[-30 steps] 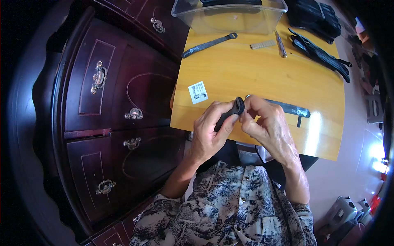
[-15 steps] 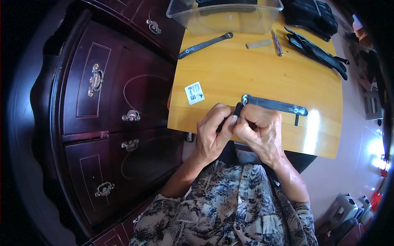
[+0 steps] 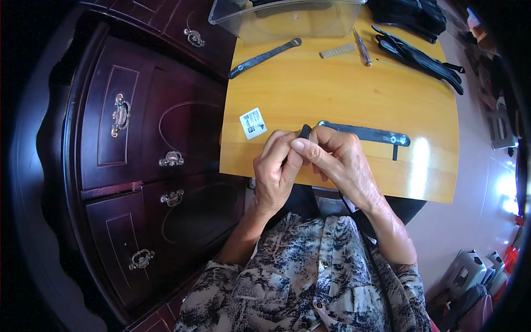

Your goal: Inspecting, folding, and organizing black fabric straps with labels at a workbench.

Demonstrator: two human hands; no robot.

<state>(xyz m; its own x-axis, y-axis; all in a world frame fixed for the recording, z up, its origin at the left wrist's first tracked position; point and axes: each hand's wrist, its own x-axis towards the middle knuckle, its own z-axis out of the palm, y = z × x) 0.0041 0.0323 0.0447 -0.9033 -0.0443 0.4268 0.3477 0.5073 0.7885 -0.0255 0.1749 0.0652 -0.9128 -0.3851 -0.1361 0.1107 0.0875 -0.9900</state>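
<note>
Head view: black strip [image 3: 305, 131] held between both hands [image 3: 274, 169], at fingertips

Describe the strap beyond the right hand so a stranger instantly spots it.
On the yellow table, beyond the right hand, lies a flat dark strap. Unlike the other strap near the clear bin, this one shows a short black tab at its near edge.

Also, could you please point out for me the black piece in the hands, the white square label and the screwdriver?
Black piece [image 3: 305, 131]: head view, on its exposed upper end.
White square label [image 3: 253, 124]: head view, middle of its face.
Screwdriver [image 3: 363, 51]: head view, on its handle.
</note>
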